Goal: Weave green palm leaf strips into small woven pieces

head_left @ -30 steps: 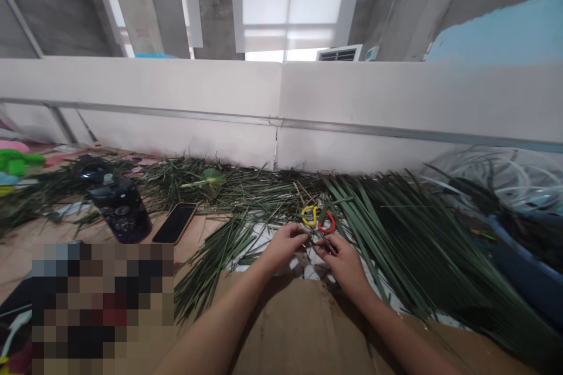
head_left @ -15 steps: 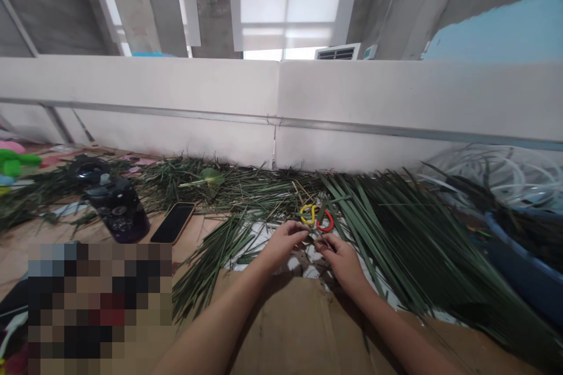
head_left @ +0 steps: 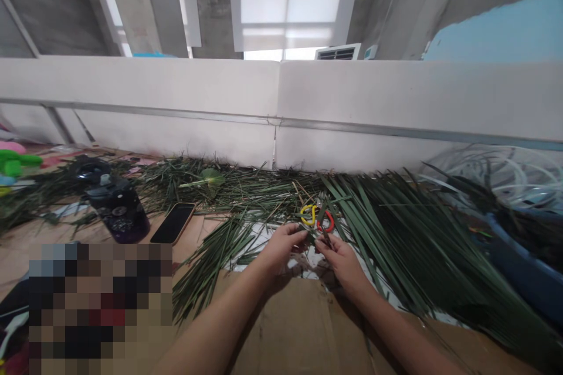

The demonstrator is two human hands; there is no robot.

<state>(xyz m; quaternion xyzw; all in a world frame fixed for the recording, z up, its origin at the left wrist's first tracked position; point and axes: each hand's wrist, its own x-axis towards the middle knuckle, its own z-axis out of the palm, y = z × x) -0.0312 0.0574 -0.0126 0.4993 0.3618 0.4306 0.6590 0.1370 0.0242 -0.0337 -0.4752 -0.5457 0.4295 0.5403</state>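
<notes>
My left hand (head_left: pixel 285 246) and my right hand (head_left: pixel 336 254) meet at the middle, fingertips pinched close together on a small dark green leaf piece (head_left: pixel 313 236). Its exact shape is too small to tell. Just beyond the fingertips lie scissors with one yellow handle (head_left: pixel 308 215) and one red handle (head_left: pixel 325 221), their blades pointing away. Long green leaf strips (head_left: pixel 378 228) spread out to the right of my right hand. A shorter bundle of strips (head_left: pixel 211 258) lies left of my left forearm. White paper and brown cardboard (head_left: pixel 290 328) are under my hands.
A phone (head_left: pixel 173 223) and a dark bottle (head_left: pixel 118 211) stand or lie at the left. Cut leaf scraps (head_left: pixel 259 187) line the white panel (head_left: pixel 211 85) behind. On the right are a blue tub (head_left: pixel 523 263) and coiled clear tubing (head_left: pixel 505 170). Balloons (head_left: pixel 17 162) sit far left.
My fingers have shifted slightly around the green piece, and more of it shows between them. The scissors and the leaf strips have stayed where they were.
</notes>
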